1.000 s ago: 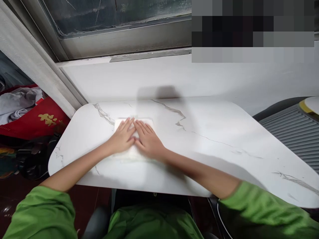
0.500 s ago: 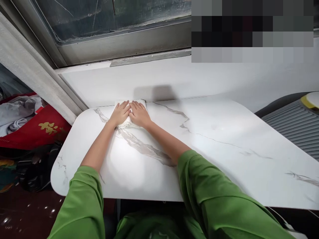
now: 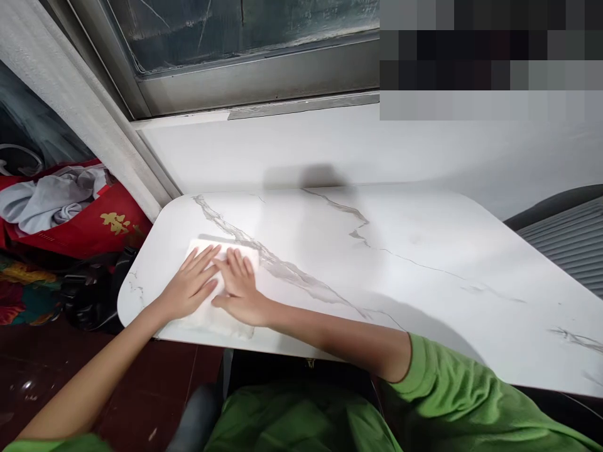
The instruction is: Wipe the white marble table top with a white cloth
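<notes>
- I saw my left hand (image 3: 191, 287) lying flat, fingers spread, on a folded white cloth (image 3: 214, 323).
- My right hand (image 3: 241, 292) pressed flat beside it, fingers open, the two hands touching.
- The cloth sat left of centre in the frame, near the front-left corner of the white, grey-veined marble table (image 3: 400, 276).
- A red bag (image 3: 101, 226) lay at the left edge.

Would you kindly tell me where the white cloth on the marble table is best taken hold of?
Probably its far edge, pinched from the far side: the white cloth lies flat on the table under the left hand and right hand, and that edge lies bare beyond the fingertips.
</notes>
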